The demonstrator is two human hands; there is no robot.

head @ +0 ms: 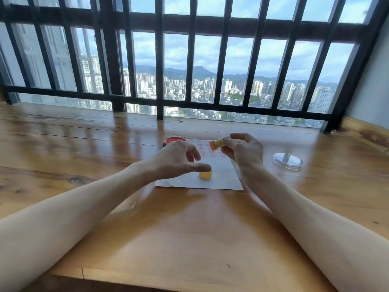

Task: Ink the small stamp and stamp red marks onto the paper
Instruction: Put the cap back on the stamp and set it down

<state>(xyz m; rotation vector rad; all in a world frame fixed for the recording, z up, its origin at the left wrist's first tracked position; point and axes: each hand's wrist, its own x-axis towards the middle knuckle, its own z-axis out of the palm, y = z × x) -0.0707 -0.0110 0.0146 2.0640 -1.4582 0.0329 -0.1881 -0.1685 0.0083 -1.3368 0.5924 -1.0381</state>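
Note:
My right hand (242,150) holds a small yellow stamp (217,143) tilted above the paper, its orange-red inked face turned to the left. The white paper (223,178) lies on the wooden table and carries several red round marks (203,152) on its far part. A small yellow cap (205,174) stands on the paper. My left hand (179,159) hovers just over the cap, fingers spread, thumb tip right above it. The red ink pad (173,140) sits behind my left hand, partly hidden.
A clear round plastic lid (287,161) lies on the table to the right of the paper. The wooden table (189,228) runs up to a dark barred window (160,81) at the back. A wall stands at the far right.

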